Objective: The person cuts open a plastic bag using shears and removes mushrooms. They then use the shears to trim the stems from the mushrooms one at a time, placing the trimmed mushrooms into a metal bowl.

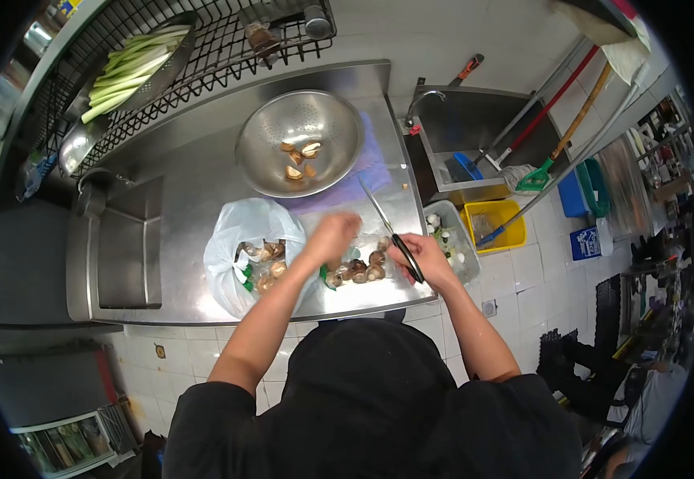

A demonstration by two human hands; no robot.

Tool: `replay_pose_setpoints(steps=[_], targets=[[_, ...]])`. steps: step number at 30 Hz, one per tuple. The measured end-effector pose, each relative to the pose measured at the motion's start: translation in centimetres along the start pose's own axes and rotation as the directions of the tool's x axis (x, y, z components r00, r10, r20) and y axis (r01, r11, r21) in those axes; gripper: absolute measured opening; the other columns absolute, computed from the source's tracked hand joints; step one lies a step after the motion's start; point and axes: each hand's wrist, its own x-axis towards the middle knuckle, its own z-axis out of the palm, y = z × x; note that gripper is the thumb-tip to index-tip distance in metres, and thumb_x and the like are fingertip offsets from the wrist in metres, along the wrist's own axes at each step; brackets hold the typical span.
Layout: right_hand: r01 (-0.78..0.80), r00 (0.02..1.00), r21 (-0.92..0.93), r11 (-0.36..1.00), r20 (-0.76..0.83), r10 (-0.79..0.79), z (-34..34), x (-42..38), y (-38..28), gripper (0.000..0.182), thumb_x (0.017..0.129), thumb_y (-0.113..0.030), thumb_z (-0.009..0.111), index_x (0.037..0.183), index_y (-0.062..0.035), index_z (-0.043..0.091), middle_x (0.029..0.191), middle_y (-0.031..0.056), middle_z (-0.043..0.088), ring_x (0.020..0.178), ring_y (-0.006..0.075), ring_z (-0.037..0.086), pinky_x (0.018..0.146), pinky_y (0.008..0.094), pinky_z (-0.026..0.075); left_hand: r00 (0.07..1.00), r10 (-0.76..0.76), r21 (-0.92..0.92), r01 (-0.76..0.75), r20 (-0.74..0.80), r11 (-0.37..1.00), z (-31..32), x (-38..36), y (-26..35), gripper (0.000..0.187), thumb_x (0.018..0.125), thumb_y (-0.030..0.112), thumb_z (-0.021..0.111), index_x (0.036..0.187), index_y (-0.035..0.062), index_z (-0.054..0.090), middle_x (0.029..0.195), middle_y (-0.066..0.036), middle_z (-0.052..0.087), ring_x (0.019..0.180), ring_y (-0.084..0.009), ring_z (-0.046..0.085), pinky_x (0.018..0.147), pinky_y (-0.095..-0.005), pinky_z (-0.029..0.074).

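Observation:
My right hand (427,262) is closed round the black handle of a knife (377,209); its blade points up and away over the steel counter. Just left of it, my left hand (334,238) hovers above the counter, blurred, and I cannot make out whether its fingers hold anything. Several brown mushrooms (359,271) lie between and below the two hands. More mushrooms show in the open mouth of a white plastic bag (239,227), left of my left forearm. Beyond the hands, a perforated steel colander (263,152) holds several cut mushroom pieces (295,171).
A bin with scraps (460,231) stands against the counter's right edge, beside a yellow tub (516,214). A sink (127,263) is set into the counter's left end. Green stalks (135,68) lie in a basket on the wire rack. Mop and broom handles lean at the right.

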Motion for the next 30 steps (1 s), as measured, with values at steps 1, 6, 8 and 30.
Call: replay_pose_setpoints(steps=[1, 6, 8, 30], targets=[[-0.033, 0.999, 0.024, 0.999, 0.015, 0.033, -0.7, -0.9, 0.8, 0.043, 0.086, -0.026, 0.08, 0.114, 0.0025, 0.065, 0.067, 0.0008, 0.061, 0.048, 0.0063, 0.054, 0.04, 0.0227, 0.041, 0.977, -0.062, 0.183, 0.024, 0.205, 0.983, 1.2, -0.9, 1.0, 0.024, 0.089, 0.023, 0.067, 0.104, 0.004, 0.072, 0.091, -0.017, 0.07, 0.089, -0.0317, 0.068, 0.083, -0.0443, 0.052], [-0.131, 0.99, 0.135, 0.982, 0.065, 0.123, -2.0, -4.8, 4.0, 0.041, 0.087, -0.029, 0.079, 0.113, 0.0001, 0.066, 0.067, -0.0008, 0.06, 0.052, 0.0061, 0.055, 0.042, 0.0216, 0.041, 0.9, -0.192, 0.548, -0.059, 0.39, 0.834, 5.3, -3.4, 1.0, 0.032, 0.087, 0.03, 0.067, 0.106, 0.0046, 0.07, 0.105, -0.021, 0.067, 0.104, -0.0386, 0.063, 0.093, -0.049, 0.048], [-0.154, 0.987, 0.136, 0.979, 0.066, 0.146, -2.2, -5.7, 5.4, 0.04, 0.087, -0.03, 0.078, 0.113, -0.0011, 0.067, 0.067, -0.0007, 0.06, 0.052, 0.0064, 0.055, 0.042, 0.0221, 0.042, 0.966, -0.148, 0.389, 0.056, 0.211, 0.92, 6.1, -3.5, 1.2, 0.038, 0.086, 0.035, 0.069, 0.11, 0.0046, 0.068, 0.105, -0.021, 0.066, 0.105, -0.0389, 0.062, 0.094, -0.0486, 0.047], [0.242, 0.966, -0.441, 0.864, 0.192, -0.172, -5.0, -6.7, 7.3, 0.05, 0.082, -0.045, 0.077, 0.107, -0.0037, 0.063, 0.075, 0.0102, 0.06, 0.072, 0.0261, 0.06, 0.064, 0.0379, 0.045, 0.81, -0.574, -0.914, 0.317, 0.121, 0.254, 5.1, -4.3, 1.7, 0.019, 0.093, 0.001, 0.061, 0.112, -0.0004, 0.064, 0.097, -0.008, 0.066, 0.086, -0.0208, 0.068, 0.076, -0.0314, 0.057]])
